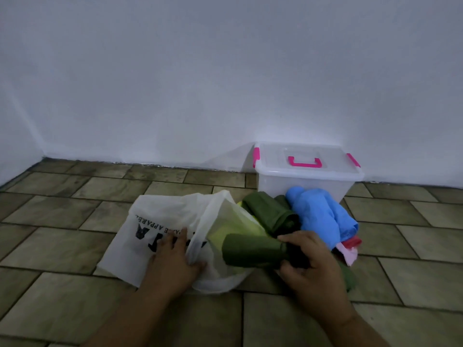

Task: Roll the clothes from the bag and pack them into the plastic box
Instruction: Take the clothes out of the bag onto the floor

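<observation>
A white plastic bag [160, 221] with black lettering lies on the tiled floor, its mouth facing right. My left hand [172, 259] lies flat on the bag near the mouth, thumb at the rim. My right hand [308, 261] grips the end of a rolled dark green garment [250, 250] at the bag's mouth. A yellow-green cloth [233, 226] shows inside the bag. Behind lie another green garment [268, 211], a blue garment [318, 211] and a pink-and-red piece [349, 249]. The clear plastic box [300, 184] with pink handle and clips stands shut by the wall.
The white wall [225, 71] runs right behind the box and turns a corner at the far left. Brown floor tiles [62, 246] spread to the left, right and front of the bag.
</observation>
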Motion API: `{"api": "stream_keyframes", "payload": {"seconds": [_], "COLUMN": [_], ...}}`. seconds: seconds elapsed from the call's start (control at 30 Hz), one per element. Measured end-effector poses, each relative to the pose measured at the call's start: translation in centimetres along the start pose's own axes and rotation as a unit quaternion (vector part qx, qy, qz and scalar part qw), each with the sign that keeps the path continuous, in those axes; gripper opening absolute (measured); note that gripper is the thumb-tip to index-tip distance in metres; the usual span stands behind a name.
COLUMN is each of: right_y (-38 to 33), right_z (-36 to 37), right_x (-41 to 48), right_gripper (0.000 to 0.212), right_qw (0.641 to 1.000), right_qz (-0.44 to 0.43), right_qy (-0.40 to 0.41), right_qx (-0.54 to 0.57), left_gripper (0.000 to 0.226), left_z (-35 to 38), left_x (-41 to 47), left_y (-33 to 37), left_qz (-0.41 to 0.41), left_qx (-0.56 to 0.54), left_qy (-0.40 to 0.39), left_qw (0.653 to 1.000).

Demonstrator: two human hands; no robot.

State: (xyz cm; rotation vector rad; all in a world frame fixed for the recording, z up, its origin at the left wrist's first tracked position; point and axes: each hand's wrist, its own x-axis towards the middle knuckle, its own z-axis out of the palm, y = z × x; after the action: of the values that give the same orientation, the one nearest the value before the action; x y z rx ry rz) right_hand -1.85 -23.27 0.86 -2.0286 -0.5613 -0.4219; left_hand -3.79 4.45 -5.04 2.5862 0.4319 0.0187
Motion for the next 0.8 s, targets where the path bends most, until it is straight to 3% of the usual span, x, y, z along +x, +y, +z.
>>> {"api": "stream_keyframes", "payload": {"seconds": [0.1, 0.2, 0.3, 0.37, 0.47, 0.57, 0.6, 0.63, 0.73, 0.8], "right_y": [1.8, 4.1, 5.1, 5.0, 4.2, 3.5, 3.4, 3.4, 3.3, 3.2], "right_z": [-3.8, -5.2, -4.2, -2.7, -0.6, 0.6, 0.8, 0.9, 1.0, 0.5], "right_x": [-0.4, -0.9, -1.8, -2.4, -2.0, -0.8, -0.5, -0.2, 0.2, 0.3], "right_gripper": [0.043, 0.063, 0.063, 0.056, 0.054, 0.05, 0.049, 0.048, 0.047, 0.049], "right_qw": [0.989, 0.97, 0.978, 0.984, 0.982, 0.979, 0.979, 0.98, 0.979, 0.979], "right_qz": [0.015, 0.087, 0.113, 0.092, 0.067, 0.07, 0.074, 0.076, 0.071, 0.073], "right_qy": [0.146, 0.226, 0.169, 0.109, 0.054, 0.052, 0.051, 0.046, 0.026, 0.005], "right_qx": [0.034, 0.031, -0.036, -0.105, -0.17, -0.185, -0.181, -0.178, -0.187, -0.189], "left_gripper": [0.099, 0.099, 0.101, 0.103, 0.096, 0.072, 0.065, 0.06, 0.049, 0.043], "left_z": [-0.1, -0.6, -1.6, -2.1, -2.1, -2.2, -2.3, -2.5, -2.6, -2.7], "left_x": [1.6, 3.8, 6.5, 8.3, 10.5, 10.6, 10.3, 9.8, 7.1, 3.7], "left_y": [0.0, 0.6, 2.7, 4.7, 7.9, 11.0, 11.8, 12.5, 13.8, 13.8], "left_qz": [-0.043, -0.142, -0.272, -0.32, -0.298, -0.217, -0.198, -0.181, -0.098, -0.022], "left_qx": [0.034, 0.026, -0.065, -0.199, -0.413, -0.61, -0.634, -0.631, -0.559, -0.496], "left_qy": [0.013, 0.016, 0.014, 0.037, 0.065, -0.004, -0.015, -0.009, 0.042, 0.015], "left_qw": [0.998, 0.989, 0.96, 0.926, 0.858, 0.762, 0.747, 0.755, 0.823, 0.868]}}
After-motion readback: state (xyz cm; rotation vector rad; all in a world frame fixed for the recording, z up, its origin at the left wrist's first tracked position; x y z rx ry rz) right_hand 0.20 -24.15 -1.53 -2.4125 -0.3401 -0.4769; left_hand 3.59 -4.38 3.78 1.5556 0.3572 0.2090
